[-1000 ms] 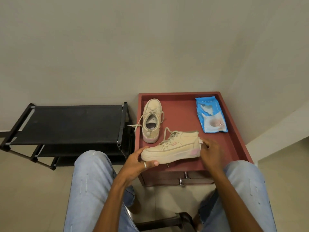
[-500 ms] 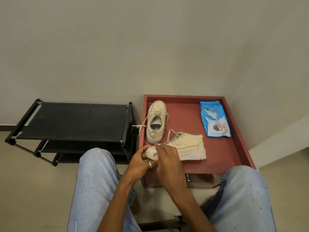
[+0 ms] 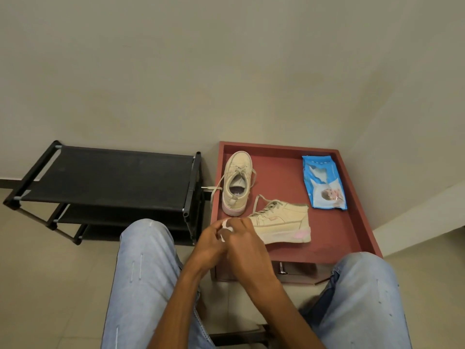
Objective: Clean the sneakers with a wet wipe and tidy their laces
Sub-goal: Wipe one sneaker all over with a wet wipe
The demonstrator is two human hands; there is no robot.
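Two beige sneakers with pink heels sit on a red tray-top table (image 3: 334, 238). The far sneaker (image 3: 237, 177) points away from me, and its loose lace (image 3: 214, 189) hangs over the table's left rim. The near sneaker (image 3: 281, 222) lies sideways with its heel to the right and its laces loose; its toe is hidden behind my hands. My left hand (image 3: 208, 244) and my right hand (image 3: 245, 245) meet at that toe, both pinching a small white wet wipe (image 3: 225, 229) between their fingers.
A blue pack of wet wipes (image 3: 323, 183) lies at the table's back right. A black shoe rack (image 3: 113, 177) stands left of the table against the wall. My knees in light jeans frame the table's front, where a drawer handle (image 3: 281, 269) shows.
My right hand has moved with the wipe from the near sneaker's heel to its toe. My left hand has left the toe and joined it on the wipe.
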